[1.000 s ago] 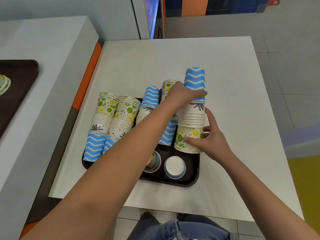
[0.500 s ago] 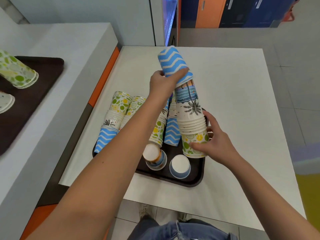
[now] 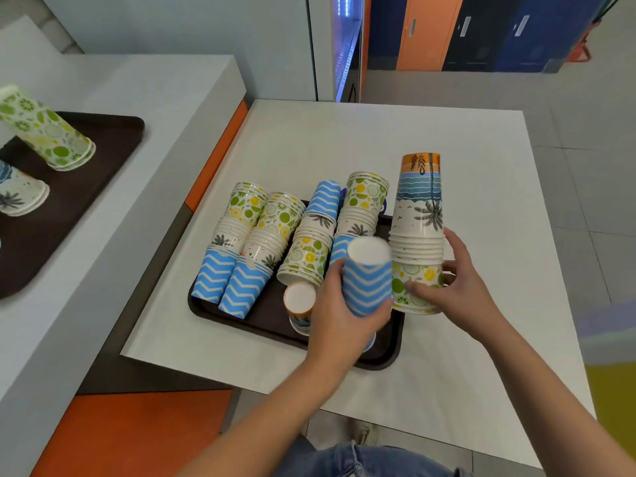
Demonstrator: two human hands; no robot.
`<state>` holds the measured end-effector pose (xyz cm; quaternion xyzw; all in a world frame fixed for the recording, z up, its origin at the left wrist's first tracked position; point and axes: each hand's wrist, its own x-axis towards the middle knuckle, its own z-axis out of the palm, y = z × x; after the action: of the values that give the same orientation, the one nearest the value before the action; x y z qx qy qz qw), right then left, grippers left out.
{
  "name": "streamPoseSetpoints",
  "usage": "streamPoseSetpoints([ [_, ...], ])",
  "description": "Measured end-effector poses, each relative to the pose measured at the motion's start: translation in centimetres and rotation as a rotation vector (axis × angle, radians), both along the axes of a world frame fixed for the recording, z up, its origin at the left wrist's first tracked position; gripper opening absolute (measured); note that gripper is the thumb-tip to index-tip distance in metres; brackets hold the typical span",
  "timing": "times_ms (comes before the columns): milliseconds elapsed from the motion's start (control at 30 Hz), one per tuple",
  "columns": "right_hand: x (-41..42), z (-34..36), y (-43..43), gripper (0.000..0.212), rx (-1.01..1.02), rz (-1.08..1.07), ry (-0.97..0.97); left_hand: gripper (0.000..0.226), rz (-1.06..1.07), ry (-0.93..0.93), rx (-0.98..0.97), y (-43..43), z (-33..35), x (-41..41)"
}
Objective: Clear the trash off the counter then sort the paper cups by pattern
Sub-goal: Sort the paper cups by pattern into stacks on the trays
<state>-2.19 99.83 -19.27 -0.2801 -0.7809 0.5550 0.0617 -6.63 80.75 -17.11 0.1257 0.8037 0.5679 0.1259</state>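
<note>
**A:** Which step is this?

**B:** Sorting, I'd say. The left hand is wrapped round an upturned blue-and-white zigzag paper cup, held over the near end of the dark brown plastic tray on the white bench.

**A:** And the right hand?

**B:** It grips the base of the tall mixed stack of paper cups just beside. The next move probably calls for nesting the cup on a zigzag pile.

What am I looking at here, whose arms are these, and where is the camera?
No machine here: these are a person's own arms, filmed by a camera worn on the head, looking down. On the white table sits a dark tray crowded with stacks of upside-down paper cups in blue zigzag, citrus and palm-tree patterns. The left hand grips a blue zigzag cup. The right hand holds the bottom of a tall stack at the tray's right side. Another tray with cups lies on the left counter.
</note>
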Motion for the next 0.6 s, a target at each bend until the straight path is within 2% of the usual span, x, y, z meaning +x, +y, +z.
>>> streamPoseSetpoints([
  [200,0.2,0.7,-0.4,0.104,0.016,0.031,0.050,0.067,-0.068,0.089,-0.161,-0.8,-5.3,1.4],
  [333,0.5,1.2,-0.7,0.104,0.036,0.083,0.072,0.074,-0.119,0.034,-0.275,-0.8,-7.6,0.9],
  [467,0.8,1.6,-0.7,0.106,0.067,0.114,0.081,0.092,-0.135,-0.043,-0.302,-0.9,-8.6,0.5],
  [533,0.9,1.9,-0.6,0.106,0.086,0.124,0.092,0.109,-0.161,-0.073,-0.264,-0.8,-7.8,0.7],
  [600,0.9,2.3,-0.6,0.107,0.106,0.133,0.102,0.116,-0.136,-0.069,-0.184,-0.7,-6.0,1.0],
])
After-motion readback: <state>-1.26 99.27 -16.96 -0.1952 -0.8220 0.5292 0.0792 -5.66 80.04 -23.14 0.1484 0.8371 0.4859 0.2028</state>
